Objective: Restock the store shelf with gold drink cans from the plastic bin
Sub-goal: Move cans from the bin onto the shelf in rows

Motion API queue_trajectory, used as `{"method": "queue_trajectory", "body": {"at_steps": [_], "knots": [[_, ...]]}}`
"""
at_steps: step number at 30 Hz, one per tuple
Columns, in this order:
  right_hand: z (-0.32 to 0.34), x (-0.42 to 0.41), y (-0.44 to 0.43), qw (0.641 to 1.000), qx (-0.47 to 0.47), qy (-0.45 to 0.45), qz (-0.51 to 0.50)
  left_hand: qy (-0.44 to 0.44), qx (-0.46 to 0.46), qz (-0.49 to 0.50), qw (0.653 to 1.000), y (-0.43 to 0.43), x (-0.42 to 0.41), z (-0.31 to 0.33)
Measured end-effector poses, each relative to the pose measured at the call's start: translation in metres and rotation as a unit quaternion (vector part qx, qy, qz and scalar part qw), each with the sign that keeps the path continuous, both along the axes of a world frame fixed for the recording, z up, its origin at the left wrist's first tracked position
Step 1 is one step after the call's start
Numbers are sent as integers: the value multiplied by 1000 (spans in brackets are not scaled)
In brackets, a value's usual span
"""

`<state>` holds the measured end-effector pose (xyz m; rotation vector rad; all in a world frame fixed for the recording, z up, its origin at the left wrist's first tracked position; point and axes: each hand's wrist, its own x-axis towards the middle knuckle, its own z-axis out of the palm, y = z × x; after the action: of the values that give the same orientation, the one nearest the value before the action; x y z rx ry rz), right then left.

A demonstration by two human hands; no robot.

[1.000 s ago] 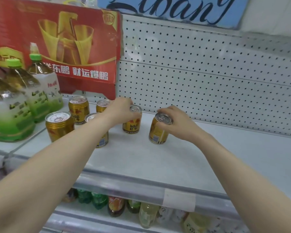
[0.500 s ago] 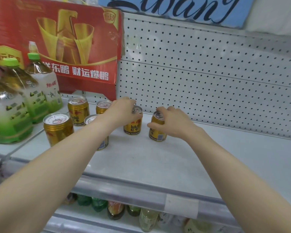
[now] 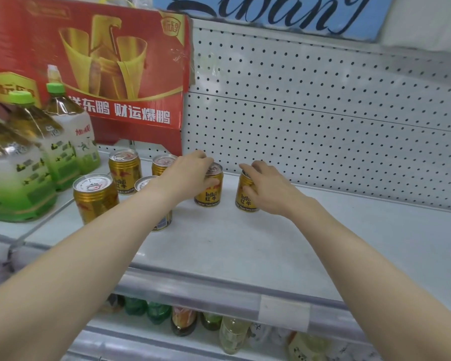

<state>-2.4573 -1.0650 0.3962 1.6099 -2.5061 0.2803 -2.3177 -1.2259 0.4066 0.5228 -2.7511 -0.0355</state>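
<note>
Several gold drink cans stand upright on the white shelf (image 3: 245, 243). My left hand (image 3: 185, 175) grips the top of one gold can (image 3: 210, 194) near the pegboard. My right hand (image 3: 267, 188) holds a second gold can (image 3: 245, 198) just to its right; this can stands on the shelf. Further left are a front can (image 3: 95, 196), a back can (image 3: 124, 170), another back can (image 3: 163, 162) and one partly hidden under my left forearm (image 3: 162, 222). The plastic bin is out of view.
Large green-capped tea bottles (image 3: 50, 152) stand at the left beyond a shelf divider. A red promotional carton (image 3: 102, 61) leans on the white pegboard (image 3: 323, 121). Bottles (image 3: 182, 321) fill the shelf below. The shelf's front rail (image 3: 219, 290) carries a blank label.
Both hands have pushed their cans further back toward the pegboard. The right can, tilted a second ago, now stands upright on the shelf.
</note>
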Motion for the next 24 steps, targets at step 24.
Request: {"method": "queue_trajectory", "body": {"at_steps": [24], "knots": [[-83,195,234,979,-55,182,-78,101,-65,-247,962,177,165,-87]]}}
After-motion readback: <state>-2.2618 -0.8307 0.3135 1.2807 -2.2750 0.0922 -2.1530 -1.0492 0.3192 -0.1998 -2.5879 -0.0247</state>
